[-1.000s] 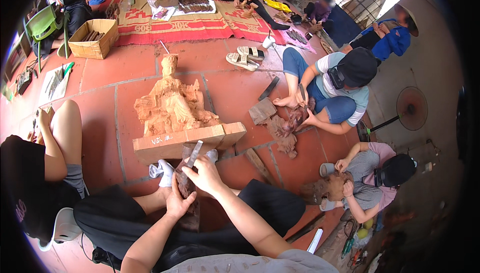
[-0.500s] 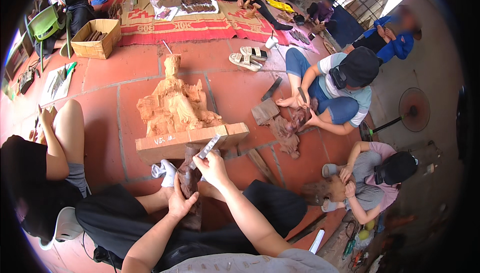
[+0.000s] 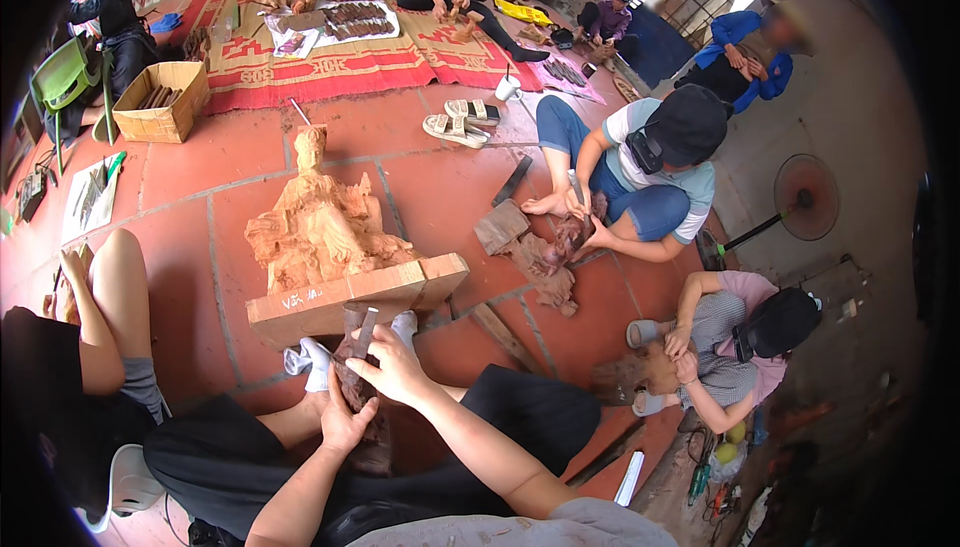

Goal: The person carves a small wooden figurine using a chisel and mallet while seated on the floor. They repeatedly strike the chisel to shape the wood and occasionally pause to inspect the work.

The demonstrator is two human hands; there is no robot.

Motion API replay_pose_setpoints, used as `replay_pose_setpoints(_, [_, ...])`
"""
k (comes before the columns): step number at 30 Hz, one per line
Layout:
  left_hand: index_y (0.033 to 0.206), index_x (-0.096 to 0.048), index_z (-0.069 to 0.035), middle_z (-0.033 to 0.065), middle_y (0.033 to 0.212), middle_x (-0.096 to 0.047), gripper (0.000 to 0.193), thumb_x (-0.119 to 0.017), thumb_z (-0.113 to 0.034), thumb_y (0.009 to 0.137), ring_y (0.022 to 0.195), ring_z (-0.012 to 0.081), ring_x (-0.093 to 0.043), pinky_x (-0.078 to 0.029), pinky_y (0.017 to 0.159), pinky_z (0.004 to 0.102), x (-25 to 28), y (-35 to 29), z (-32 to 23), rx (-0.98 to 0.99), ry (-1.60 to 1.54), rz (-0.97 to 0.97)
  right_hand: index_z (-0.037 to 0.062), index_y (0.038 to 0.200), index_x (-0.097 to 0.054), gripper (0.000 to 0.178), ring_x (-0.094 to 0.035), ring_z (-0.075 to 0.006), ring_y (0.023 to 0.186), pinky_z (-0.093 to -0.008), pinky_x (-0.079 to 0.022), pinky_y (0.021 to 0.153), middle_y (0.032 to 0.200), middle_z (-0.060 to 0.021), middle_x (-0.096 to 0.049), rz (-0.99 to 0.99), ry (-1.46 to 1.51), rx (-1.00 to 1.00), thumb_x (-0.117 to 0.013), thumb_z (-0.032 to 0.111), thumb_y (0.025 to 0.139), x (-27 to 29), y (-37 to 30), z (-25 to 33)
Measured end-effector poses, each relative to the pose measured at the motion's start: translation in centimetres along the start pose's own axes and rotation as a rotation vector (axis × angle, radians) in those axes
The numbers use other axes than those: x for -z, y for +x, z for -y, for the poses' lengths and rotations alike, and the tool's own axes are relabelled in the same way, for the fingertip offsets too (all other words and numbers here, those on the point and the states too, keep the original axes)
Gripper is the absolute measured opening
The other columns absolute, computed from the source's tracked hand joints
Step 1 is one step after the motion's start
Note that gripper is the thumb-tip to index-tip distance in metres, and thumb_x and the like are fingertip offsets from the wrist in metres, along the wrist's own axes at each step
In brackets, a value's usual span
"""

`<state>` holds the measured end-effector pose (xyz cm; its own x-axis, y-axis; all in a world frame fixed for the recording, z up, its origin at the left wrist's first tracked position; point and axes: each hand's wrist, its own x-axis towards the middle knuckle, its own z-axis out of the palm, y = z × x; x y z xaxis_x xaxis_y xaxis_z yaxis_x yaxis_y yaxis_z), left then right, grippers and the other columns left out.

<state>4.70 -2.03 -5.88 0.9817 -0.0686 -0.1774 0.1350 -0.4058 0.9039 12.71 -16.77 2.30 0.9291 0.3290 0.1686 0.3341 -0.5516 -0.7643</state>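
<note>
My left hand [image 3: 343,420] grips a dark brown wooden carving piece [image 3: 352,384] that stands between my legs. My right hand [image 3: 395,367] holds a flat metal chisel [image 3: 363,331], its tip set against the top of that dark piece. Just beyond my hands stands a large pale wooden figure carving [image 3: 322,229] on a rectangular wooden base [image 3: 352,297]. My feet in white socks [image 3: 310,360] rest beside the base on the red tile floor.
A person sits close at my left, knee [image 3: 110,297] raised. Two people at the right carve dark wooden pieces [image 3: 540,257] on the floor. A cardboard box [image 3: 160,102], sandals [image 3: 455,129], a red patterned mat [image 3: 330,67] and a standing fan [image 3: 805,197] lie farther off.
My right hand has lowered the chisel from a raised slant near the figure's base down to the dark piece. The left hand keeps its grip.
</note>
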Motion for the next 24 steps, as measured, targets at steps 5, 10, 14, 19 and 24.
replay_pose_setpoints(5, [0.150,-0.001,-0.007,0.0297,0.123,-0.054,0.108,-0.071,-0.040,0.075,0.111,0.0396,-0.057,-0.047,0.091,0.0415,0.0,0.1,-0.1,0.042,-0.033,0.020,0.0004,0.100,-0.065,0.025,-0.066,-0.0186,0.076,-0.0311,-0.053,0.070,0.085,-0.0088,-0.067,-0.079,0.255,-0.289,-0.070,0.021,0.086,0.3,1.3,-2.1])
replay_pose_setpoints(10, [0.150,-0.003,-0.006,0.0284,0.132,-0.047,0.108,-0.073,-0.037,0.074,0.123,0.0368,-0.049,-0.042,0.099,0.0404,1.2,0.0,-2.5,0.192,-0.043,0.092,-0.0002,0.101,-0.064,0.023,-0.065,-0.0153,0.076,-0.0302,-0.053,0.071,0.087,-0.0066,-0.068,-0.219,-0.063,0.221,-0.070,0.017,0.086,0.0,0.5,-0.3])
replay_pose_setpoints(14, [0.150,-0.004,-0.007,0.0296,0.129,-0.049,0.108,-0.073,-0.039,0.073,0.119,0.0394,-0.052,-0.043,0.098,0.0418,1.0,0.0,-1.9,0.153,-0.059,0.083,-0.0007,0.099,-0.064,0.023,-0.064,-0.0138,0.077,-0.0289,-0.052,0.071,0.087,-0.0053,-0.068,-0.010,0.229,-0.265,-0.070,0.017,0.086,0.1,0.8,-2.4])
replay_pose_setpoints(19, [0.149,0.001,-0.009,0.0306,0.109,-0.061,0.108,-0.070,-0.044,0.075,0.097,0.0445,-0.062,-0.051,0.081,0.0459,0.1,0.0,-0.3,0.047,0.096,0.016,0.0002,0.093,-0.064,0.020,-0.064,-0.0198,0.089,-0.0326,-0.051,0.080,0.094,-0.0097,-0.067,-0.076,0.292,-0.224,-0.071,0.017,0.085,-0.1,0.9,-1.7])
replay_pose_setpoints(24, [0.149,-0.001,-0.008,0.0310,0.111,-0.060,0.107,-0.070,-0.044,0.075,0.101,0.0442,-0.061,-0.050,0.084,0.0450,-0.1,0.0,-0.1,0.005,0.080,-0.011,0.0025,0.093,-0.066,0.023,-0.053,-0.0284,0.111,-0.0390,-0.041,0.097,0.109,-0.0106,-0.064,0.007,0.119,-0.065,-0.072,0.021,0.081,0.2,0.3,-1.1])
